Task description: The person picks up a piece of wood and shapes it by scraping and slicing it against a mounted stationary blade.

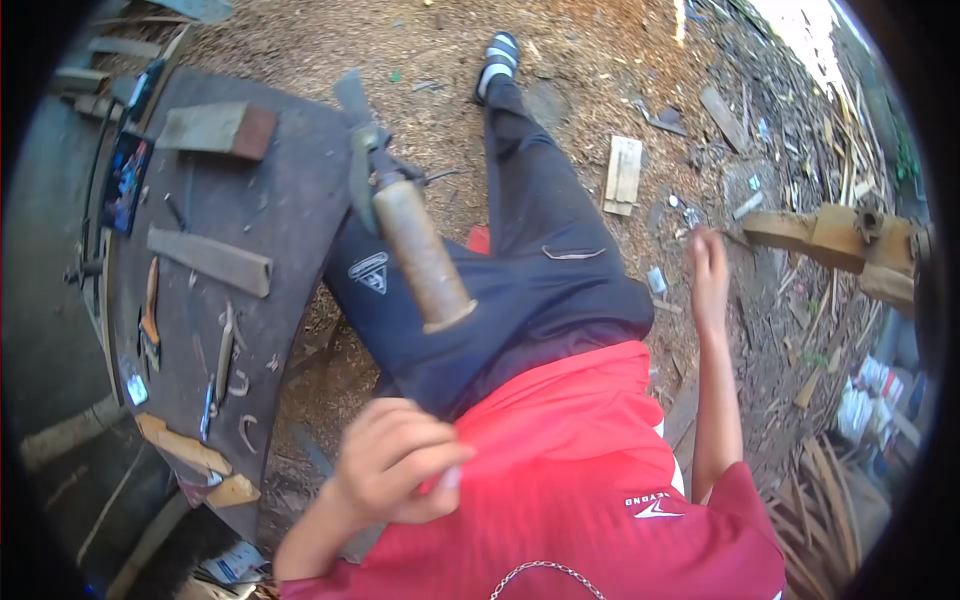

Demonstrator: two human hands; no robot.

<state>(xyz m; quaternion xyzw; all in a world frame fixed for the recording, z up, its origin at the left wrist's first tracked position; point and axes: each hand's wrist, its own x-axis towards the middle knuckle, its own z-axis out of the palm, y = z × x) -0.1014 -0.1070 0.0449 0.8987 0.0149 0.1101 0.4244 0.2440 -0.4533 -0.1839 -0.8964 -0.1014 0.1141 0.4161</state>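
My left hand (pixel 400 460) is in front of my red shirt with its fingers curled in and the thumb close to them. Nothing shows in it, though the inside of the grasp is hidden. Beyond it, above my thigh, is a rusty metal cylinder (pixel 422 255) joined to flat, blade-like metal pieces (pixel 360 165) by the table corner. How the cylinder is supported, I cannot tell. Out to the right, my right hand (pixel 709 275) hangs away from my body, fingers stretched out, near a wooden beam (pixel 785 230); it shows no held thing.
On the dark table (pixel 235 190) at left lie a wood block (pixel 220 130), a flat bar (pixel 210 260), a phone (pixel 126 180), a blue pen (pixel 208 410) and several hand tools. Wood chips (pixel 400 40) and a small board (pixel 623 175) cover the ground ahead. Debris lies at right.
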